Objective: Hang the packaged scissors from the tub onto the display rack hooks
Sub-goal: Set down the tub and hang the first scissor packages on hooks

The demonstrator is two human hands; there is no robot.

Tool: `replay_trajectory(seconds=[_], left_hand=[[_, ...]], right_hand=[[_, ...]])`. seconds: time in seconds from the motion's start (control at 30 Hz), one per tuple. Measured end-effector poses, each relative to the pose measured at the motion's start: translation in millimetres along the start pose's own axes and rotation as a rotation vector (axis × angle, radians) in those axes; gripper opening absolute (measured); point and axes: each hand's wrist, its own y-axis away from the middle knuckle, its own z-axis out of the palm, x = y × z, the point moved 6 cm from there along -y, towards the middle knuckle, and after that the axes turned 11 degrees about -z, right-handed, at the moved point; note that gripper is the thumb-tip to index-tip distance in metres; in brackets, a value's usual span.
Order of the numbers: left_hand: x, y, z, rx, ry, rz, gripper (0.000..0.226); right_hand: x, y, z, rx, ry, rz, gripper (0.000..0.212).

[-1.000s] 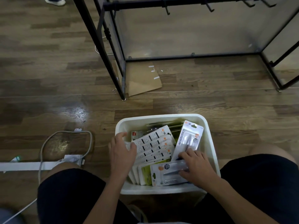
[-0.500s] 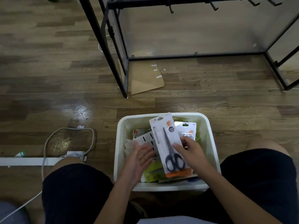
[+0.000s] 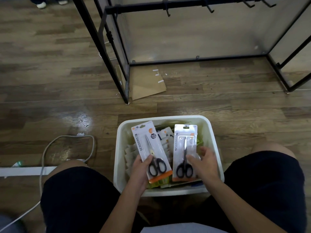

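A white tub (image 3: 217,148) stands on the floor between my knees, filled with several packaged items. My left hand (image 3: 140,170) grips the lower end of a white scissors pack (image 3: 148,145) with black handles and an orange strip, tilted left. My right hand (image 3: 203,163) holds a second, similar scissors pack (image 3: 185,145) by its lower right side, upright above the tub. Beyond the tub stands the black display rack (image 3: 117,47); its top bar carries several bare hooks (image 3: 210,9).
A brown cardboard sheet (image 3: 148,83) lies by the rack's front left leg. A grey cable (image 3: 67,138) loops on the wooden floor at left, beside a white strip (image 3: 25,171). A person's shoes (image 3: 41,5) show at top left.
The scissors pack that my right hand was lifting has passed to my left hand. My right hand has taken up a second scissors pack from the tub.
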Motion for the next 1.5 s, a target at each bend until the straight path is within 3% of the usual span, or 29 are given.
replay_trajectory(seconds=[0.13, 0.33, 0.43, 0.5, 0.67, 0.7, 0.77, 0.83, 0.9, 1.0, 1.13, 1.33, 1.5], left_hand=[[2, 4, -4, 0.03, -0.004, 0.034, 0.031], [4, 0, -10, 0.016, 0.026, 0.014, 0.035], [2, 0, -7, -0.006, 0.06, -0.009, 0.031], [3, 3, 2, -0.059, 0.051, -0.021, 0.034], [6, 7, 14, -0.156, -0.081, 0.013, 0.057], [5, 6, 14, -0.145, -0.138, 0.033, 0.054], [4, 2, 6, -0.088, -0.213, 0.075, 0.038], [3, -5, -5, -0.043, -0.172, 0.064, 0.033], [4, -10, -13, -0.03, -0.086, 0.04, 0.04], [9, -11, -20, -0.01, -0.011, 0.03, 0.046], [11, -6, -23, 0.02, 0.022, 0.018, 0.038], [16, -1, -22, 0.046, 0.062, 0.017, 0.029], [21, 0, -21, 0.06, 0.108, 0.019, 0.027]], right_hand=[[-2, 5, 14, -0.142, -0.03, 0.015, 0.034], [-19, 4, 9, -0.055, -0.285, -0.112, 0.003], [-31, 3, -3, -0.01, -0.41, -0.129, 0.004], [-36, 3, 1, -0.069, -0.46, -0.104, 0.007], [-51, 14, 40, -0.225, -0.343, -0.146, 0.01], [-55, 17, 46, -0.259, -0.342, -0.167, 0.005], [-61, 21, 50, -0.284, -0.307, -0.207, 0.017], [-55, 16, 40, -0.201, -0.147, -0.269, 0.023], [-43, 7, 25, -0.148, 0.096, -0.329, 0.015], [-19, 0, 24, -0.331, 0.462, -0.346, 0.037], [-13, -3, 31, -0.477, 0.627, -0.3, 0.055], [-22, -7, 18, -0.453, 0.346, -0.266, 0.043], [-43, -12, 0, -0.28, -0.047, -0.243, 0.056]])
